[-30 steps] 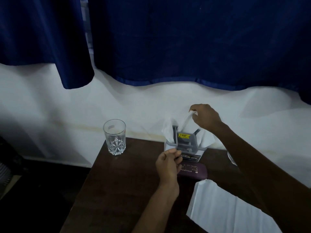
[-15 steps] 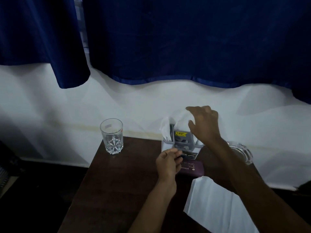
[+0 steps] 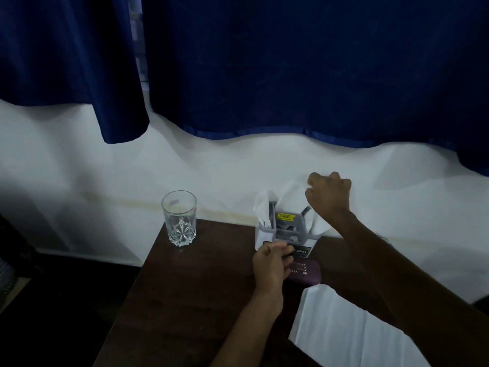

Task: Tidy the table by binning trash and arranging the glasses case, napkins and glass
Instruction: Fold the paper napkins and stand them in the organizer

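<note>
A grey napkin holder [image 3: 287, 229] with a yellow sticker stands at the back of the dark wooden table [image 3: 201, 287]. White napkins [image 3: 262, 207] stick up from it. My right hand [image 3: 329, 198] hovers over the holder's right side, fingers pinched on a white napkin [image 3: 292, 190]. My left hand [image 3: 272, 263] rests against the holder's front base, fingers curled on its edge. A purple glasses case [image 3: 305, 271] lies just in front of the holder, partly behind my left hand. A clear cut-glass tumbler [image 3: 180, 218] stands upright at the table's back left corner.
A large white sheet of paper [image 3: 344, 329] lies on the table's near right part, under my right forearm. Dark blue curtains [image 3: 264, 62] hang above a white wall [image 3: 79, 168] behind the table. The floor to the left is dark.
My right hand went from flat over the holder to a pinch on a napkin, lifted slightly to the right. The left hand stays at the holder's base.
</note>
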`<state>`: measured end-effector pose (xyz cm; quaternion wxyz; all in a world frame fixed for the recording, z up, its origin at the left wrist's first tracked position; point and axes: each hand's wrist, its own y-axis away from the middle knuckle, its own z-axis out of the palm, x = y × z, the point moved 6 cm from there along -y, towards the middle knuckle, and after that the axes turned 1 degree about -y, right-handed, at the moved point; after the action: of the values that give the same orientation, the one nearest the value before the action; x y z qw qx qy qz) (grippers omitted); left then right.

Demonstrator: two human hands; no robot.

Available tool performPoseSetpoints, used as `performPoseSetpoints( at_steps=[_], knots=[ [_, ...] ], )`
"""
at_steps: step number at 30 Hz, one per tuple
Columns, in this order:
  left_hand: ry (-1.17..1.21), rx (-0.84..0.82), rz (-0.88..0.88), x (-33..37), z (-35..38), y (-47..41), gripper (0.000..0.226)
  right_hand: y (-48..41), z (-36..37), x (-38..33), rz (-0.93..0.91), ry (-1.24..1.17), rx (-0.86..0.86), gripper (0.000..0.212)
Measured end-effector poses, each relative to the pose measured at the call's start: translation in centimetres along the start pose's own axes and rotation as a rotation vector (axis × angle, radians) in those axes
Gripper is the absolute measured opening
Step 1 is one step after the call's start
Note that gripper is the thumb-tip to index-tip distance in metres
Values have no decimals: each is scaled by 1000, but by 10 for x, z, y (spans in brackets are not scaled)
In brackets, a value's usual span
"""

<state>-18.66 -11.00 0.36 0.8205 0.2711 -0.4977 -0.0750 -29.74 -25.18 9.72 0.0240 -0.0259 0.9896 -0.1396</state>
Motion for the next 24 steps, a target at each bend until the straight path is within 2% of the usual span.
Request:
performPoseSetpoints(
  at_steps=[4,9,15,19,24],
  knots=[
    [15,4,4,2,-4,-2,22,-4,9,-12,-72,142,-45,26],
    [28,-6,-1,2,-2,-2,22,-6,-5,-31,-206,210,142,30],
    [25,-16,-4,1,-2,-1,21,-2,10,-38,-287,270,62,30],
    [0,-22,10,1,-3,-2,22,2,10,-25,-200,147,38,32],
    [-22,-35,13,1,-1,-2,20,34,-15,-10,-86,-141,162,32]
  ],
)
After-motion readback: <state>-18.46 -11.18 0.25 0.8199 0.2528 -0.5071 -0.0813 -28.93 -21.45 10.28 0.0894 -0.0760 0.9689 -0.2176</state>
